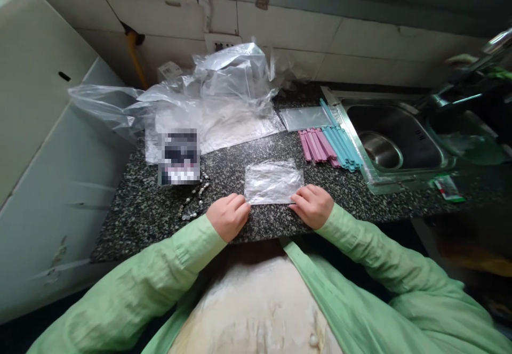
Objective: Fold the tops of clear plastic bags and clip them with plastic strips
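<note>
Two hands [270, 212], speckled counter [160, 204], steel sink [394, 135]

No legible text, label, brand or number anywhere: the card [178, 157] on the speckled counter [140, 210] is blurred out, and the small packet [448, 187] by the sink [394, 141] shows print too small to read.
</note>
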{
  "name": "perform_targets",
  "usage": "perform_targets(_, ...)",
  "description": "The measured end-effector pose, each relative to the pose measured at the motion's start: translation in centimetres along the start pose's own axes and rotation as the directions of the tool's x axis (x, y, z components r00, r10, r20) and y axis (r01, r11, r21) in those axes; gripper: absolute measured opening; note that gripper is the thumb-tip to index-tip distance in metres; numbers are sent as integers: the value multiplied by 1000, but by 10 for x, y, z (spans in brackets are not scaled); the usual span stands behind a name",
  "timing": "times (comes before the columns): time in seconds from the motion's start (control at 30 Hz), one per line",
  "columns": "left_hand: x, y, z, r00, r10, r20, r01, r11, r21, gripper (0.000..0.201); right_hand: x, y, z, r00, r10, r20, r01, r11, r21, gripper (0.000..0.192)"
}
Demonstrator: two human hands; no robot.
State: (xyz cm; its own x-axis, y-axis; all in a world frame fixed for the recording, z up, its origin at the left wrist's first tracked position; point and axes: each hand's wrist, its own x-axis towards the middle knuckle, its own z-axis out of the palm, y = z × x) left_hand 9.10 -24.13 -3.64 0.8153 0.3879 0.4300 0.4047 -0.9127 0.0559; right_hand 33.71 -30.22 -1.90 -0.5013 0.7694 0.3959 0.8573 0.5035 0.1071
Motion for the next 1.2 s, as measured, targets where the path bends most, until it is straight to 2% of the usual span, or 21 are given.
perform_targets(0.1,0,-2,-2,999,-42,-19,43,999,20,17,0,5,7,999,-31,-14,30,999,-40,25)
perform_targets(0.27,9,3,3,999,-37,-29,40,994,99,17,0,8,19,997,-69,-40,68,997,-25,27)
perform_targets(0.47,18,4,9,999,-18,-46,27,976,214,19,-1,14,13,998,-53,-37,54,998,39,28)
perform_targets(0.57,16,0,6,997,-32,-63,44,980,192,22,-3,19,7,997,-29,-72,35,996,84,24)
perform_targets(0.77,11,-5,-3,980,-144,-140,154,986,69,19,-6,16,6,988,-8,-154,26,993,116,39)
perform_targets(0.87,11,-5,-8,969,-184,-163,189,982,14,17,-1,10,8,985,-29,-167,47,994,100,28)
perform_targets(0.93,12,-6,-13,954,-223,-199,222,975,-28,14,8,10,9,979,-47,-200,67,993,93,16)
perform_targets(1.03,16,-11,-22,904,-322,-281,294,946,-141,9,29,16,8,960,-51,-275,96,983,154,13)
perform_targets(1.2,34,-29,-31,784,-483,-391,357,865,-353,6,70,34,8,928,108,-356,51,911,410,14)
